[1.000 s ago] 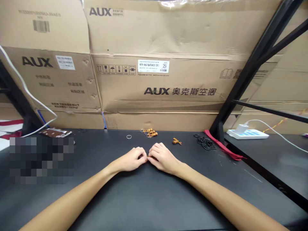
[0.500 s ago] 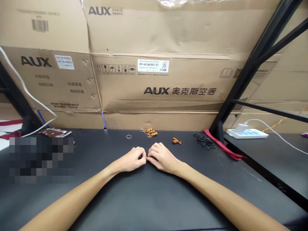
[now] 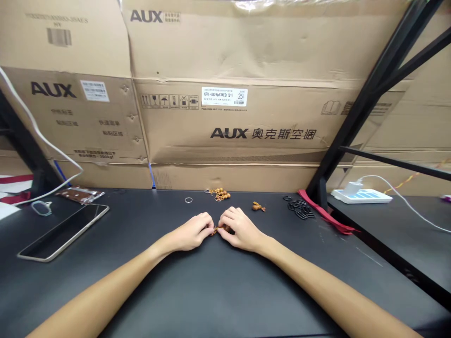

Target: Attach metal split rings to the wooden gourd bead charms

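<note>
My left hand (image 3: 193, 231) and my right hand (image 3: 240, 228) rest close together on the black table (image 3: 218, 291), fingers curled. Between their fingertips they pinch a small brown wooden bead piece (image 3: 219, 229), partly hidden by the fingers. Beyond the hands lie a cluster of brown beads with rings (image 3: 219, 193), a single brown bead charm (image 3: 258, 206) and a small metal ring (image 3: 189, 200).
A pile of black rings (image 3: 300, 207) and a red strip (image 3: 327, 216) lie at the right by a black frame post (image 3: 355, 108). A phone (image 3: 63, 231) and a brown packet (image 3: 80, 194) lie at the left. Cardboard boxes (image 3: 232, 112) wall the back. A white power strip (image 3: 362, 195) sits far right.
The hands have parted slightly, so the brown bead piece between the fingertips shows more. The arms have stayed in place.
</note>
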{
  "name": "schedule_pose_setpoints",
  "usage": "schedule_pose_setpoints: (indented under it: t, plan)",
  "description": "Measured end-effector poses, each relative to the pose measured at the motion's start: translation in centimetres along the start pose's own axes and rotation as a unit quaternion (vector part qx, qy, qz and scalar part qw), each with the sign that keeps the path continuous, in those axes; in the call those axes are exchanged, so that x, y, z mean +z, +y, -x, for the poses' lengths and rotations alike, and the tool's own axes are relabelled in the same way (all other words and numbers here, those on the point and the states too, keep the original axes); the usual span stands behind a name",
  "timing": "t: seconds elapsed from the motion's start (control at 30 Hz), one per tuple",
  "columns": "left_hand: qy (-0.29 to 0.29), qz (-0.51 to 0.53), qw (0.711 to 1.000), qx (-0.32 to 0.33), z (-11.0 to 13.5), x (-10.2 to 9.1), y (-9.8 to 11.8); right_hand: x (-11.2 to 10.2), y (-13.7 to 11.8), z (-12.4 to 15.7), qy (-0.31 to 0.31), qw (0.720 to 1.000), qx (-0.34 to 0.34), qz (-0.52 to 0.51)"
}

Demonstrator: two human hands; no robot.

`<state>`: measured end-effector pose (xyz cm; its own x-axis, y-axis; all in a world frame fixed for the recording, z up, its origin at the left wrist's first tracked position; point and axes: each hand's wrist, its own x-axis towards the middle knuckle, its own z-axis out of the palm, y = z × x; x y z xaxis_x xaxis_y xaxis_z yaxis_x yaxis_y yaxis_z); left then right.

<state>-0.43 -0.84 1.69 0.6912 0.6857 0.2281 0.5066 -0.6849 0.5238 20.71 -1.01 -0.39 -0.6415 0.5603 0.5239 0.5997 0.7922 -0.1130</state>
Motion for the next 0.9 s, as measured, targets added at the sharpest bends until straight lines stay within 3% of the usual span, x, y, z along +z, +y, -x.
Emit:
schedule_pose_setpoints:
  t: [0.47, 0.9]
  plan:
    - [0.015, -0.081, 0.996, 0.029, 0.20, 0.50, -0.21, 0.00, -0.33, -0.20, -0.001, 0.998, 0.063, 0.003]
    - [0.017, -0.041, 0.999, 0.016, 0.08, 0.82, -0.31, 0.59, -0.11, 0.06, 0.011, 1.000, 0.021, -0.014]
